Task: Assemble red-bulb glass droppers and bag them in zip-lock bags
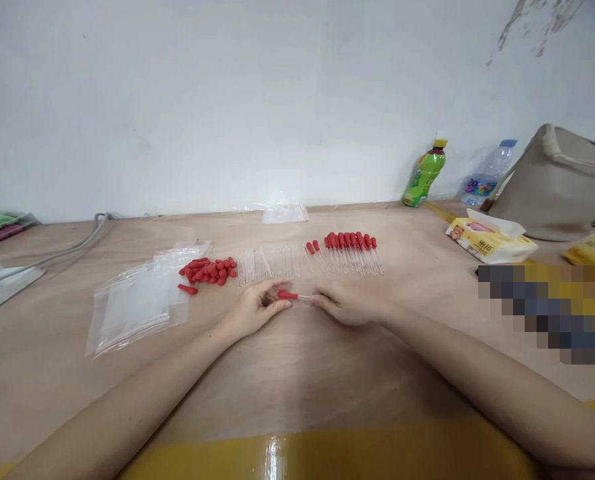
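My left hand (258, 306) is closed around a red rubber bulb (287, 295). The bulb sits at the end of a thin clear glass tube (304, 297), and my right hand (345, 301) pinches that tube from the other side, so both hands hold one dropper level above the table. Loose red bulbs (208, 270) lie piled to the left, with a single bulb (188, 289) slightly nearer. Behind my hands, bare glass tubes (267, 263) lie in a row. Further right is a row of droppers with red bulbs (351, 250).
Clear zip bags (136, 303) lie at the left, near a grey cable (80, 245). Against the wall stand a green drink bottle (425, 175) and a water bottle (490, 172). A yellow tissue pack (492, 239) and a beige bag (557, 187) occupy the right side.
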Action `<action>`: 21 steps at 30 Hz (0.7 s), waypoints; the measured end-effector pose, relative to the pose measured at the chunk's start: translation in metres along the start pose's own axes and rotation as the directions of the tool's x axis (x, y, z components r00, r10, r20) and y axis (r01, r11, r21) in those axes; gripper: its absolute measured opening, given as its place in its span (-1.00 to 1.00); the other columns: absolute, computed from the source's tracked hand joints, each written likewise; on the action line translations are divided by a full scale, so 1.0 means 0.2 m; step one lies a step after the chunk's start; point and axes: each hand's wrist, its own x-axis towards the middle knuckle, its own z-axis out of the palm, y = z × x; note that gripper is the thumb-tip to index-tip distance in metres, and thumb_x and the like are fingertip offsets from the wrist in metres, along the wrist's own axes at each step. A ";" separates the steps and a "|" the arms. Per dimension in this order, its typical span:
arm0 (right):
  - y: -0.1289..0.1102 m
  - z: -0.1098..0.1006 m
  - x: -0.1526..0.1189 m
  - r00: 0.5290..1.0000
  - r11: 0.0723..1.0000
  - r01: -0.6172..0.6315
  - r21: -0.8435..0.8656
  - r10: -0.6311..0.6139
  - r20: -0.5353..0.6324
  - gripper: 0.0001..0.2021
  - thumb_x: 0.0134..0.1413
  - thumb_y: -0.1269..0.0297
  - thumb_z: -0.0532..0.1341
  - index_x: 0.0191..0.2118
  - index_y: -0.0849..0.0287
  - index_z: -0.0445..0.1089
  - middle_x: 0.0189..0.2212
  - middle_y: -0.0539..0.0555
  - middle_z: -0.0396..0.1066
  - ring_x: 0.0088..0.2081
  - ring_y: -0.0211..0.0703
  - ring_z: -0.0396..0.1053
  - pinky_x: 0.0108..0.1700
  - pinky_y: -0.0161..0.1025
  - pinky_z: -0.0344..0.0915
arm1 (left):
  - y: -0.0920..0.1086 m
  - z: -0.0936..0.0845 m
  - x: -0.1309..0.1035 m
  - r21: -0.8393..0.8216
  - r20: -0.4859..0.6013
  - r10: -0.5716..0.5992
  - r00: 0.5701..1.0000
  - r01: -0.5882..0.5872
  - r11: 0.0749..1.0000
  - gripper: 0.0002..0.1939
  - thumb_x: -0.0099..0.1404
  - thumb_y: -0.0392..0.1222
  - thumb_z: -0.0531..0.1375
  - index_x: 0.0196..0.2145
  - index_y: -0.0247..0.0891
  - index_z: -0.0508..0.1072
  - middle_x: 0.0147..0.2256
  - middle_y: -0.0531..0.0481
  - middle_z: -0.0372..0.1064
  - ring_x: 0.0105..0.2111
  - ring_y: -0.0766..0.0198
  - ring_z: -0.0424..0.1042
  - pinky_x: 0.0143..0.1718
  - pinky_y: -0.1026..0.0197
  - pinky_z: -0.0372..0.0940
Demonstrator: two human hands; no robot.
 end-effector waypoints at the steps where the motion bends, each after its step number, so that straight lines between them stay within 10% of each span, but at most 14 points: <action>1: 0.02 -0.03 0.00 0.999 0.997 -0.030 0.077 0.027 0.039 -0.75 0.12 0.24 0.01 -0.49 0.22 0.28 -0.56 0.02 0.37 -0.55 -0.33 0.21 -0.48 -0.38 0.07 | 0.00 0.00 0.00 0.014 -0.005 -0.015 1.000 0.015 1.000 -0.57 0.13 -0.12 0.19 -0.04 -0.31 0.32 -0.35 -0.05 0.42 -0.45 0.33 0.40 -0.38 0.25 0.35; 6: 0.17 -0.13 0.06 0.954 0.873 -0.264 0.410 0.298 -0.021 -0.79 0.06 0.25 0.02 -0.50 0.21 0.27 -0.51 0.04 0.44 -0.60 -0.37 0.24 -0.50 -0.40 0.17 | 0.00 -0.01 0.01 0.155 0.078 0.005 0.997 -0.017 0.988 -0.79 0.18 -0.13 0.13 -0.31 -0.30 0.45 -0.46 0.02 0.31 -0.53 0.40 0.27 -0.52 0.34 0.21; 13: 0.21 -0.13 0.29 0.737 0.815 -0.579 0.011 0.529 -0.421 -0.69 -0.01 0.16 0.04 -0.59 0.20 0.37 -0.55 0.12 0.41 -0.46 -0.14 0.35 -0.47 -0.29 0.16 | 0.02 -0.01 0.00 0.187 0.097 0.056 0.994 -0.073 0.980 -0.80 0.20 -0.15 0.11 -0.31 -0.28 0.46 -0.47 0.01 0.31 -0.52 0.39 0.26 -0.49 0.33 0.18; 21: 0.21 -0.06 0.35 0.683 0.724 -0.681 -0.111 0.573 -0.453 -0.56 0.04 -0.02 -0.01 -0.27 0.23 0.42 -0.33 0.25 0.42 -0.25 0.05 0.37 -0.31 -0.15 0.23 | 0.02 -0.01 0.00 0.171 0.105 0.062 0.993 -0.079 0.982 -0.82 0.20 -0.17 0.11 -0.32 -0.28 0.46 -0.46 0.01 0.31 -0.51 0.39 0.26 -0.49 0.33 0.19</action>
